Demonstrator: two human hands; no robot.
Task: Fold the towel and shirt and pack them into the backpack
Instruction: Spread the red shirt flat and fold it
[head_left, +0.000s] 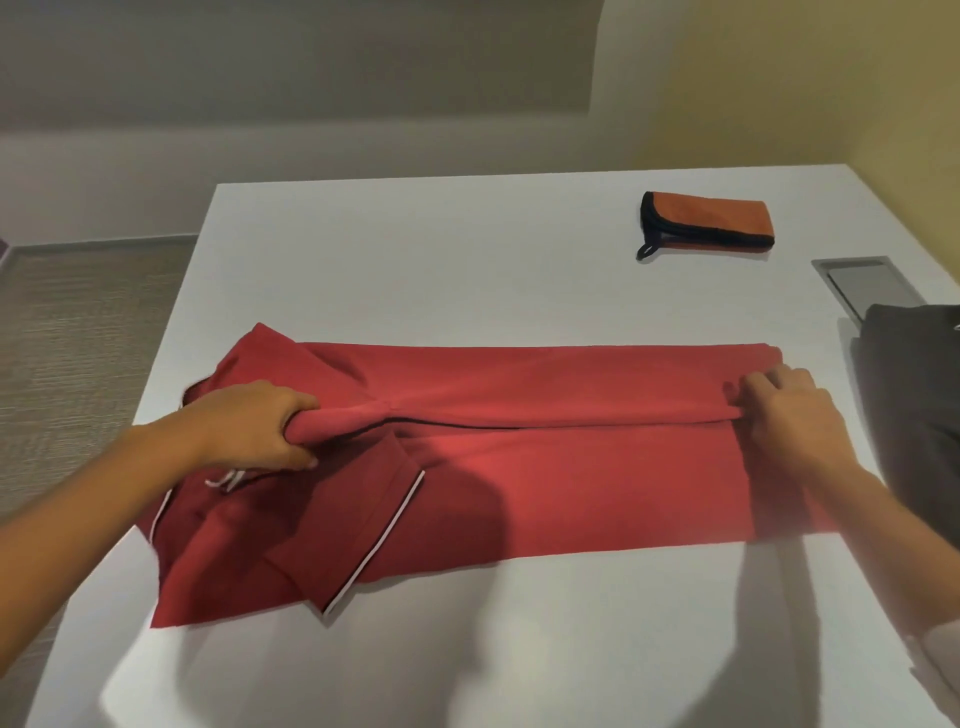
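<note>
across mid-frame on the white surface (415, 260), the red shirt (519, 467) lies sideways, collar end at left. left hand (249, 423) is curled round a bunched fold at the shoulder, right hand (795, 410) pinches the same fold line near the hem. holding both ends should make the lengthwise crease run straight. orange towel (711, 221) upper right, already folded, parked clear. dark backpack (914, 395) at right edge, handy for packing.

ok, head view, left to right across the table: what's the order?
left hand → towel → backpack. The shirt and right hand overlap these, so they are left out.
</note>
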